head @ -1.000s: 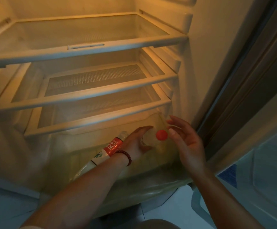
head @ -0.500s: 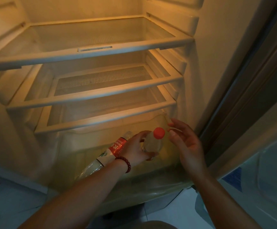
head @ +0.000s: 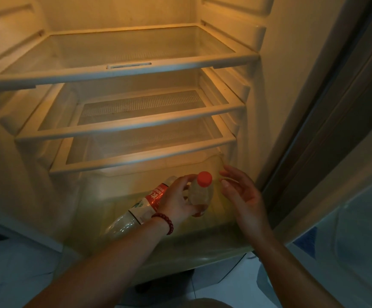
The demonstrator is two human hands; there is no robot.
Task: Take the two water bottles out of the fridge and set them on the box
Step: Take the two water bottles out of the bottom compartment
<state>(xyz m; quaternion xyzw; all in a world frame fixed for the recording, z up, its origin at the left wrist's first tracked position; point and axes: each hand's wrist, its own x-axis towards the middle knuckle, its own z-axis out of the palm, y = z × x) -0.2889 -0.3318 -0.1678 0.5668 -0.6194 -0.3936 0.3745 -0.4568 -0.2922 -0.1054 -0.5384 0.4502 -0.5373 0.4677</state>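
The fridge stands open, lit yellow inside. In its clear bottom drawer my left hand grips a small clear water bottle with a red cap, cap pointing up. My right hand hovers just right of that bottle, fingers spread, holding nothing. A second, larger water bottle with a red and white label lies on its side in the drawer, behind and left of my left wrist. No box is in view.
Three bare glass shelves sit above the drawer. The fridge's right wall and door seal run close beside my right hand. The open door is at the right. Pale floor tiles show below.
My left hand has lifted the small bottle and tipped its red cap upward. My right hand stays open beside it. The view has dropped slightly lower.
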